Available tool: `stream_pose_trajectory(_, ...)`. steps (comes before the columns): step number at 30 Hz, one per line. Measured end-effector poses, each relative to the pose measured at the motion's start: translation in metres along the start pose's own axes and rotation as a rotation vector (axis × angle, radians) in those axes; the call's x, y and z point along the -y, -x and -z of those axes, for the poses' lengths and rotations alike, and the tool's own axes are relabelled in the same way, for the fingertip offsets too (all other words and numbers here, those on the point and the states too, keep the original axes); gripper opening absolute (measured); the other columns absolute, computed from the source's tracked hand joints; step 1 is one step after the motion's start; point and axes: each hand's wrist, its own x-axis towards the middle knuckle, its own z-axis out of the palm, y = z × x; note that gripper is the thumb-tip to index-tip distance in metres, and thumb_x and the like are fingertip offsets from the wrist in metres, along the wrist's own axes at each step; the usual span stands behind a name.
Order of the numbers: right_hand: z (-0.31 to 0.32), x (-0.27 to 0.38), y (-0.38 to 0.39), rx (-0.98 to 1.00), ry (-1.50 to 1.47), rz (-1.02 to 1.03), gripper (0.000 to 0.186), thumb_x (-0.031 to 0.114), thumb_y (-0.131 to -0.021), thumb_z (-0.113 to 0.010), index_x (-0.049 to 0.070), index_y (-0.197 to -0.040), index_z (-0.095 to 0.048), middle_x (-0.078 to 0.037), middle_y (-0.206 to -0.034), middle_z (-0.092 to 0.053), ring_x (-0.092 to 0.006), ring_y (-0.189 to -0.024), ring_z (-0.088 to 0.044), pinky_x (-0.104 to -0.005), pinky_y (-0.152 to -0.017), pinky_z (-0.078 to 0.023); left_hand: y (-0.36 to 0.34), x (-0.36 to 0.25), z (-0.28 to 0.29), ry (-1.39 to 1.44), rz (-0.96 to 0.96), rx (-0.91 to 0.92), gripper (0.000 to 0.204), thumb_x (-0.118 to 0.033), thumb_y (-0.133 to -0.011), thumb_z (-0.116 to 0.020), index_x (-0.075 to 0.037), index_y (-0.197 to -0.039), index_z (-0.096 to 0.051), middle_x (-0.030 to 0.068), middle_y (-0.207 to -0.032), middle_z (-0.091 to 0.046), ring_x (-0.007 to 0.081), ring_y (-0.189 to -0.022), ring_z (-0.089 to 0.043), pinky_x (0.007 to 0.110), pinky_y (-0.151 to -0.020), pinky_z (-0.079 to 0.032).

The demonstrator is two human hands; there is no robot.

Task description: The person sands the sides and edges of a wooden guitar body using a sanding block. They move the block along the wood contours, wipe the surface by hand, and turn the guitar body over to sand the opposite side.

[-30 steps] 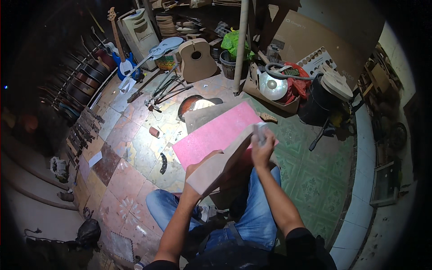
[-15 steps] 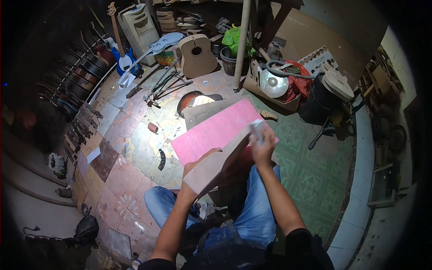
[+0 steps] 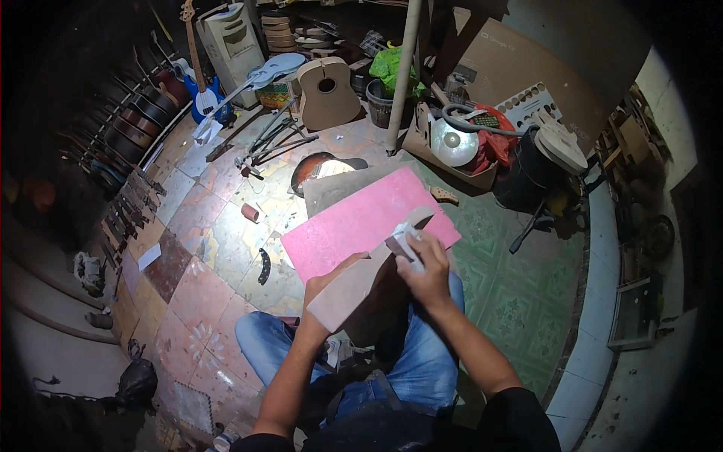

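Note:
A bare wooden guitar body (image 3: 348, 295) is tilted on edge above my lap, its pale curved side facing up. My left hand (image 3: 322, 288) is wrapped round its near left end, the fingers partly hidden behind the wood. In my right hand (image 3: 428, 273) is a small grey-white sanding block (image 3: 401, 239), pressed to the curved side toward the far end. My fingers are closed over the block. Beyond the body lies a flat pink board (image 3: 339, 226), partly covered by the wood.
Under the pink board shows a grey sheet (image 3: 331, 197), with a sunburst guitar body (image 3: 307, 169) behind it. A sandpaper roll (image 3: 250, 212) and a dark curved piece (image 3: 264, 266) lie on the tiles at left. A post (image 3: 404, 83), a cluttered carton (image 3: 459, 172) and a black bucket (image 3: 520, 177) stand ahead.
My right hand has moved the sanding block back toward me along the curved side, away from the far tip. My left hand keeps its hold; the view has shifted slightly.

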Motion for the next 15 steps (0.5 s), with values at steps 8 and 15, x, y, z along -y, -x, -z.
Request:
stream_pose_trajectory(8,0.013,0.016,-0.01,-0.015,0.034,0.017,0.041,0.018,-0.08,-0.076,0.002,-0.118,-0.069,-0.021,-0.112,-0.067,-0.0394,-0.106,-0.065,-0.0477,-0.095,-0.05,-0.003,-0.005,0.0,-0.032,-0.013,0.026,0.043,-0.007,-0.086,-0.075,-0.004,-0.128,-0.068,0.0128,-0.12,-0.074,0.0212,-0.093,-0.077,0.029,-0.082,-0.059)
stream_pose_trajectory(15,0.017,-0.02,-0.029,-0.008,0.161,-0.191,0.041,0.019,-0.078,-0.078,0.004,-0.116,-0.071,-0.019,-0.111,-0.067,-0.0382,-0.104,-0.064,-0.0484,-0.092,-0.05,-0.005,-0.006,-0.001,0.047,0.003,0.035,0.042,-0.006,-0.086,-0.074,-0.002,-0.128,-0.067,0.0124,-0.116,-0.075,0.0206,-0.093,-0.077,0.029,-0.083,-0.059)
